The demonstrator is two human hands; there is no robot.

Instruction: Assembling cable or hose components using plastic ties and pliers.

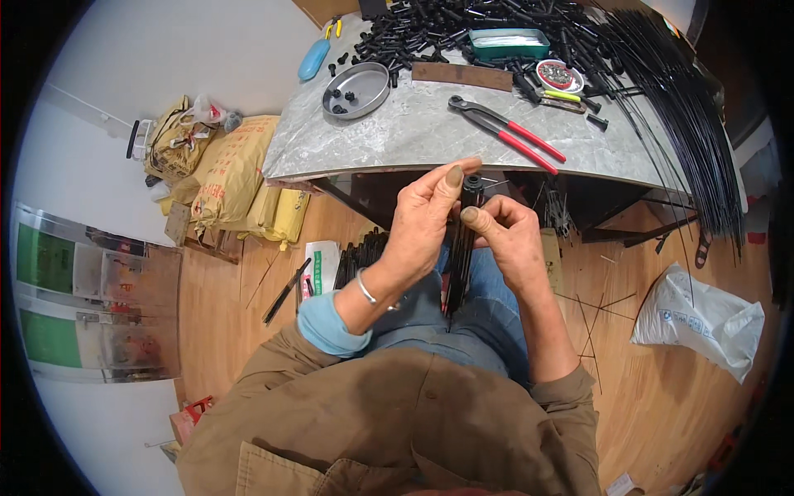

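Note:
Above my lap, both hands are on an upright bundle of thin black rods (458, 277) with a round black plastic collar (472, 183) on top. It looks like a folded umbrella frame. My left hand (420, 221) is closed at its upper left side, the thumb beside the collar. My right hand (514, 241) pinches the bundle just below the collar, thumb and fingertips together. A thin pale wire (496, 181) sticks out from the collar to the right. Beyond my hands, red-handled end-cutting pliers (514, 139) lie on the grey marbled table (430, 128).
Black plastic parts (430, 29) are heaped at the table's back, near a green tin (509, 45) and a wooden strip (463, 76). A round metal dish (376, 87) stands left; long black rods (674, 99) overhang right. Sacks (240, 165) and a white bag (699, 322) flank me.

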